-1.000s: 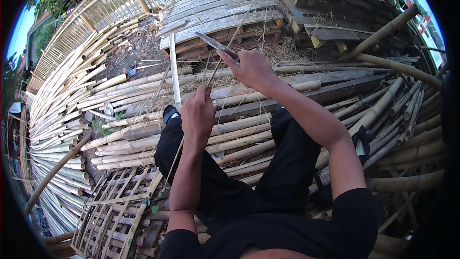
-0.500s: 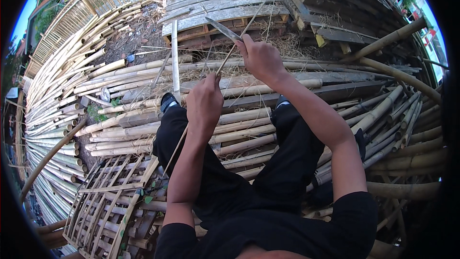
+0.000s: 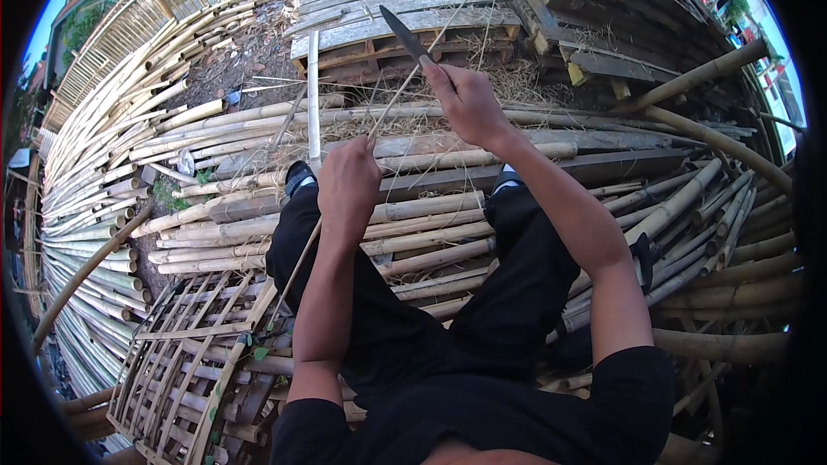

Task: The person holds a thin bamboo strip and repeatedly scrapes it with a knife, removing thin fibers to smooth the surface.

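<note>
My right hand (image 3: 468, 103) is closed round the handle of a knife (image 3: 400, 32), whose dark blade points up and to the left. The handle itself is hidden in my fist. A long thin bamboo strip (image 3: 403, 89) runs slantwise from the upper right down through my left hand (image 3: 350, 181), which is closed on it. The strip comes out below that hand and passes beside my left forearm. It also passes close to the knife at my right hand; whether they touch I cannot tell. Just left of my left hand, a flat pale bamboo slat (image 3: 314, 99) stands upright.
Bamboo poles (image 3: 431, 232) lie beneath my legs, and many more (image 3: 95, 181) are piled at the left. Ahead is a weathered wooden pallet (image 3: 388, 0); stacked timber (image 3: 603, 17) rises at right. A bamboo lattice (image 3: 189, 370) sits at lower left.
My left hand has shifted left and slightly down, along with the strip. The knife blade has tipped more upright, while my right hand has moved slightly down.
</note>
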A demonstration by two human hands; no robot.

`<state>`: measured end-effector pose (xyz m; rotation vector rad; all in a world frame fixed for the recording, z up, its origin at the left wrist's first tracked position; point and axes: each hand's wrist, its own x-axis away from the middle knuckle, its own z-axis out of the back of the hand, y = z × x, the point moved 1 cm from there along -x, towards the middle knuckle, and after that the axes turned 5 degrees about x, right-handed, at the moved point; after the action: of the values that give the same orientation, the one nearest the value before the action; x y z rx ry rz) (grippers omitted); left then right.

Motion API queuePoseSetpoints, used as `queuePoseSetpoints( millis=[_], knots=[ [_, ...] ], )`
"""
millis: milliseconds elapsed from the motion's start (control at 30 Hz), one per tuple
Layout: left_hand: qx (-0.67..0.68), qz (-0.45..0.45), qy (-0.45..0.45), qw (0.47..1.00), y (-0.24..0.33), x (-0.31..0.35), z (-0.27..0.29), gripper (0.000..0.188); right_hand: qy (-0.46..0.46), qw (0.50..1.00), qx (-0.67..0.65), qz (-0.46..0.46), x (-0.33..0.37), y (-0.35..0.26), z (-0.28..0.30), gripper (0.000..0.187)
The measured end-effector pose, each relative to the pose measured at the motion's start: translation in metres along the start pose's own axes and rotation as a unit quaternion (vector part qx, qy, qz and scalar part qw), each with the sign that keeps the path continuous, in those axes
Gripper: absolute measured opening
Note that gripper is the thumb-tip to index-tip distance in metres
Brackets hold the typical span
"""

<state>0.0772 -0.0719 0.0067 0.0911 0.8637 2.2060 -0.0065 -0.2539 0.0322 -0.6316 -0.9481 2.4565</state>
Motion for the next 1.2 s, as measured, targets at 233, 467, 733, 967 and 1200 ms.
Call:
queuePoseSetpoints(
  millis=[233, 467, 733, 967, 1200],
  knots=[
    [0.081, -0.014, 0.03, 0.996, -0.009, -0.002, 0.012, 0.019, 0.021, 0.987, 0.123, -0.106, -0.006, 0.058, 0.013, 0.045],
    [0.153, 0.032, 0.001, 0.988, -0.031, -0.005, 0.021, 0.025, 0.043, 0.989, 0.094, -0.103, 0.001, 0.048, 0.019, 0.035],
    [0.115, -0.005, 0.013, 0.993, -0.039, -0.006, 0.034, 0.025, 0.109, 0.993, 0.041, -0.004, -0.001, 0.038, 0.007, 0.019],
    [-0.004, -0.043, -0.014, 0.999, -0.052, -0.005, 0.077, 0.024, 0.102, 0.977, 0.106, 0.153, -0.006, 0.035, 0.0, 0.026],
    [-0.136, -0.104, -0.026, 0.985, -0.021, 0.017, 0.134, 0.023, 0.016, 0.961, 0.167, 0.22, -0.005, 0.046, -0.003, 0.028]
  ],
)
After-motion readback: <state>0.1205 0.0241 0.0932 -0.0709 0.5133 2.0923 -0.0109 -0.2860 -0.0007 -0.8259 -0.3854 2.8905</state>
